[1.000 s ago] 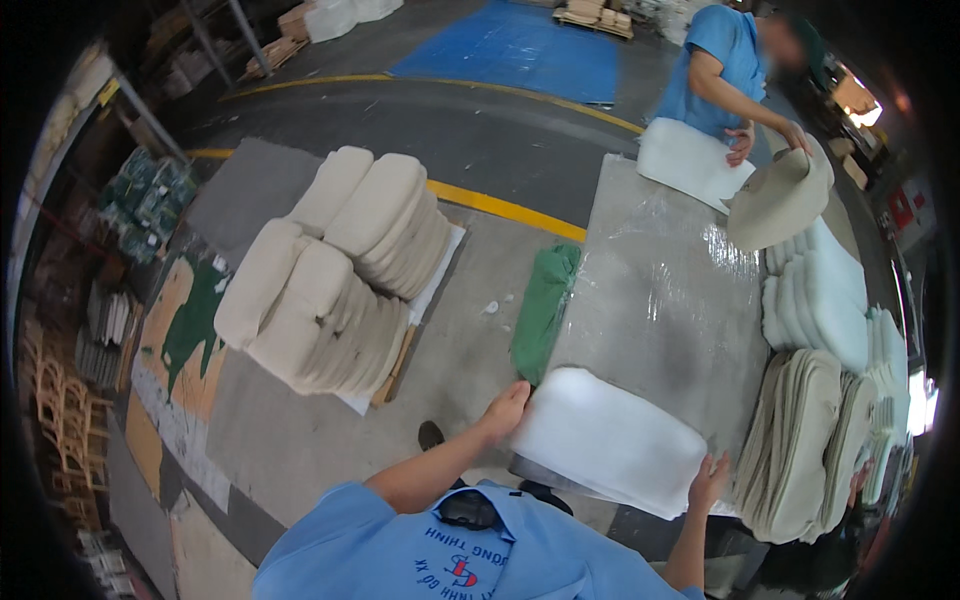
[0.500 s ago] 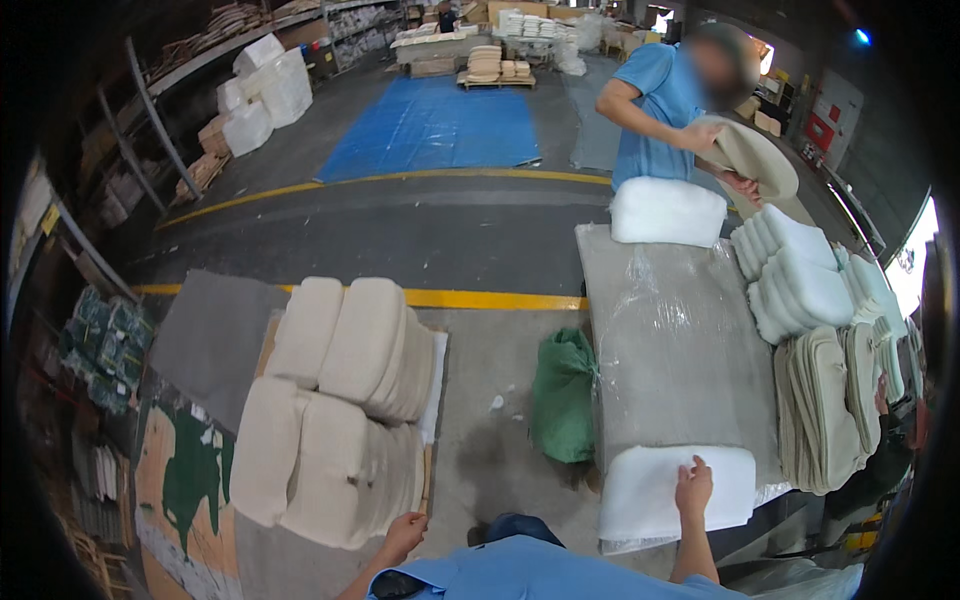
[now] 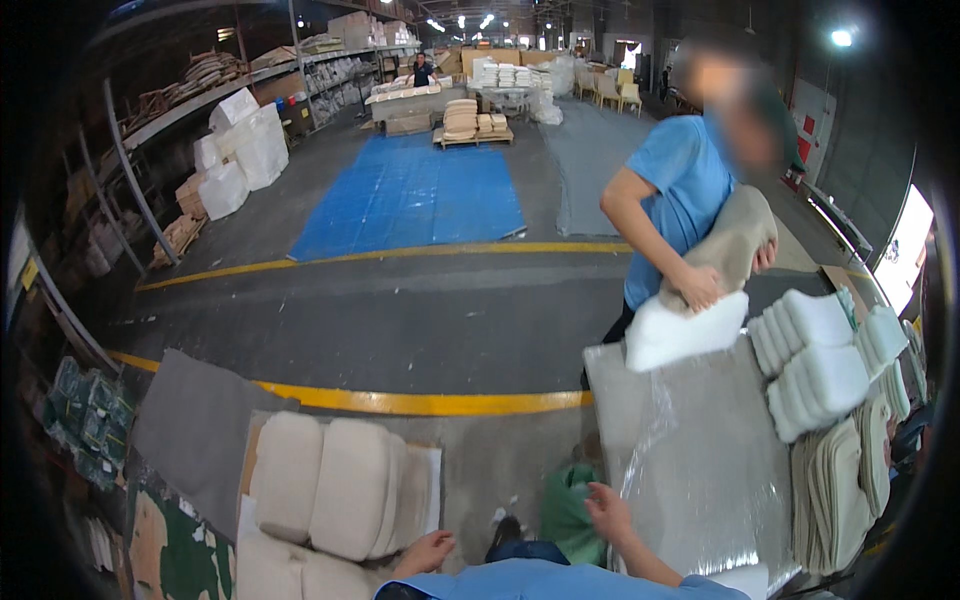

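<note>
My left hand (image 3: 428, 553) hangs beside the stacks of beige fabric-covered cushions (image 3: 352, 490), its fingers loosely apart with nothing in them. My right hand (image 3: 608, 514) is raised with fingers spread, near the left edge of the plastic-covered table (image 3: 690, 455) and over a green sack (image 3: 572, 515). It is empty too. At the lower edge, part of a white padding slab (image 3: 742, 580) shows on the table's near end. Across the table a person in a blue shirt (image 3: 668, 185) works a beige cover (image 3: 728, 250) around a white padding slab (image 3: 680, 335) with both hands.
Stacked white padding (image 3: 815, 365) and folded beige covers (image 3: 832, 490) line the table's right side. Left of the cushions lies a grey sheet (image 3: 195, 430). Beyond the yellow floor line (image 3: 430, 403) is a blue tarp (image 3: 415, 195); shelving (image 3: 140, 170) stands at left.
My view has tilted up. My right hand has come off the near white padding toward the table's left edge. The other person has brought the cover down onto the far padding.
</note>
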Action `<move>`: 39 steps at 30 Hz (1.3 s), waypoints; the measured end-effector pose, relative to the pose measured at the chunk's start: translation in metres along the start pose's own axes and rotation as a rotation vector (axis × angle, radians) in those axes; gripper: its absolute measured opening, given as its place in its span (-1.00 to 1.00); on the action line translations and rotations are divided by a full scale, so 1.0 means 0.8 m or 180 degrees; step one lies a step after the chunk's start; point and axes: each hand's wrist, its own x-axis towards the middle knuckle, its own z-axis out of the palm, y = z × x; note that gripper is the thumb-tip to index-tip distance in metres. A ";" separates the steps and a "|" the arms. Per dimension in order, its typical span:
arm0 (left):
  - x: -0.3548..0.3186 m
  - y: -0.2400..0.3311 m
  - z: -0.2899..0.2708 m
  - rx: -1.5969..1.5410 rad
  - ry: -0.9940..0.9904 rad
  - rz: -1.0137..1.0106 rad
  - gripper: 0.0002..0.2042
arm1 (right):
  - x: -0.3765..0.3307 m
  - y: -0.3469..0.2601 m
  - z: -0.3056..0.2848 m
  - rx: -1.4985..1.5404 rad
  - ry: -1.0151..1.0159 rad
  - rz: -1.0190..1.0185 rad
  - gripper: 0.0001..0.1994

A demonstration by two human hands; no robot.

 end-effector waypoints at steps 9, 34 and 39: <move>0.187 0.106 -0.170 -0.0670 0.1117 -0.0235 -0.58 | 0.316 -0.196 0.088 0.0387 -0.1487 -0.0699 -0.51; 0.704 1.038 -0.490 0.1826 -0.3603 0.4560 -0.68 | 0.954 -0.010 0.077 0.1149 -0.1040 0.2950 -0.90; 0.777 1.179 -0.468 0.3435 -0.3347 0.3408 -0.56 | 1.180 -0.038 -0.028 0.1557 0.0100 0.2126 -0.84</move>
